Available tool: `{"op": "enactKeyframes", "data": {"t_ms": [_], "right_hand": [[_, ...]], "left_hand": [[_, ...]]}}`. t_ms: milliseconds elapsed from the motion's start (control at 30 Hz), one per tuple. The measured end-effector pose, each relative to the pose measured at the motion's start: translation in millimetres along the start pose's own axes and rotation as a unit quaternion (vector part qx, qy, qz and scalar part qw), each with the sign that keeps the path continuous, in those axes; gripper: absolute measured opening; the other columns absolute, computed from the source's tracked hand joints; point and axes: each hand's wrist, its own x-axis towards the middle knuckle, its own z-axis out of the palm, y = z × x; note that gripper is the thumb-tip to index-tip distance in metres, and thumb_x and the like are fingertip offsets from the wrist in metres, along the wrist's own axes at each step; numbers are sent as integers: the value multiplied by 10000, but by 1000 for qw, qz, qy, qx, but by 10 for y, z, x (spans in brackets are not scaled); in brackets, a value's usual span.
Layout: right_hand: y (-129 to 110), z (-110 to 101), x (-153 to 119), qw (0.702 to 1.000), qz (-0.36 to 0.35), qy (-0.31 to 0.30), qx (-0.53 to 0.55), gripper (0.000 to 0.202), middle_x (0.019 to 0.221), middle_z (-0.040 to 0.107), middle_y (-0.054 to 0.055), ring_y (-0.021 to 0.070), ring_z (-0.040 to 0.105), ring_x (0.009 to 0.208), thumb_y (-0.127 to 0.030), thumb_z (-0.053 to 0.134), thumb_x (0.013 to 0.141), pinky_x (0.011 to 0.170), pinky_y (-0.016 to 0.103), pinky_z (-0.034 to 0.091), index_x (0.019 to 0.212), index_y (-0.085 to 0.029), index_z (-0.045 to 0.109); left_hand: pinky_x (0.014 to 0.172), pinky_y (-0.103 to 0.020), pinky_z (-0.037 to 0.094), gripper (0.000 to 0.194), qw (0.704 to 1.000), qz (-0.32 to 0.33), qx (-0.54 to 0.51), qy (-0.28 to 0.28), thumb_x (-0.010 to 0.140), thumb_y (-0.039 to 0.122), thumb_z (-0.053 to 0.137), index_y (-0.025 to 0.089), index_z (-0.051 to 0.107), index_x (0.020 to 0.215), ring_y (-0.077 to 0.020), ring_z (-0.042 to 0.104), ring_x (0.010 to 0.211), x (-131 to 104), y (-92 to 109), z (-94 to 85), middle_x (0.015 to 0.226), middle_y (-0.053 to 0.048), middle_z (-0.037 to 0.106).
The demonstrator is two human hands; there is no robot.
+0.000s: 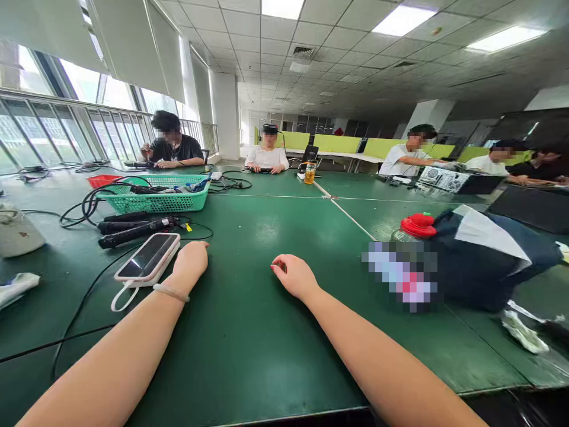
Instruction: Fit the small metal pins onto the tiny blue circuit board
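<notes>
My left hand rests on the green table, its back toward me and a pale band around the wrist. Most of its fingers are hidden, so whether it grips anything does not show. Close beside it on the left lies a phone on a white case or power bank with a looped strap. Across a gap, my right hand lies on the tabletop with fingers loosely curled, red nails showing and thumb near the index finger. Nothing shows in it.
Black cylindrical tools and cables lie before a green basket. At right are a red-lidded jar and dark cloth. A bottle and computer case stand farther back. Several people sit around the table.
</notes>
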Motion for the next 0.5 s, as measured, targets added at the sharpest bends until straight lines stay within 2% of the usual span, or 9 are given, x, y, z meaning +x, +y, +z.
{"op": "enactKeyframes", "data": {"t_ms": [167,500], "right_hand": [[-1,-24,-6,1000,5,0,-2,158,739,588,-4,119,516,675,-283,469,849,601,235,363,847,-206,607],[23,3,1,1000,0,5,1,145,752,600,-2,122,519,685,-254,477,832,608,234,368,832,-205,614]], "left_hand": [[865,-372,443,403,1000,-16,6,2,765,46,387,55,601,1107,-292,584,1014,-14,-54,-54,1039,-203,643],[791,-313,445,331,999,-30,-29,16,710,68,437,129,665,941,-266,602,952,30,-103,-26,956,-135,680]]}}
